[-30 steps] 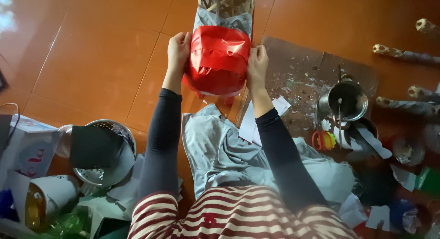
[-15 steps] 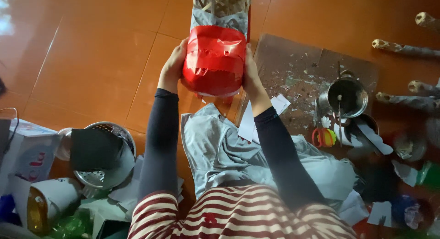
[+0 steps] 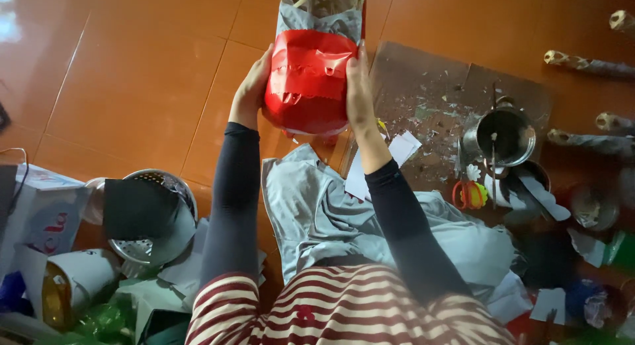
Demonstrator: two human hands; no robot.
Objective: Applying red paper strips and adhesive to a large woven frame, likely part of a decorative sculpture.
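A shiny red wrapped bundle (image 3: pixel 308 84), rounded at its near end and topped by grey paper (image 3: pixel 317 17), is held out over the orange tile floor. My left hand (image 3: pixel 253 87) grips its left side. My right hand (image 3: pixel 358 87) presses flat along its right side, fingers pointing away. Both arms wear dark sleeves. Grey cloth (image 3: pixel 331 213) lies on my lap below the bundle.
A brown cardboard sheet (image 3: pixel 436 87) strewn with paper scraps lies at the right, with a metal pot (image 3: pixel 504 134), orange-handled scissors (image 3: pixel 468 194) and white paper pieces (image 3: pixel 403 146). A metal colander (image 3: pixel 152 216) with black paper, a white box (image 3: pixel 40 213) and clutter sit left. Wrapped sticks (image 3: pixel 585 64) lie far right.
Both hands have shifted the red bundle slightly away from me and turned it, so its grey top end now points farther forward.
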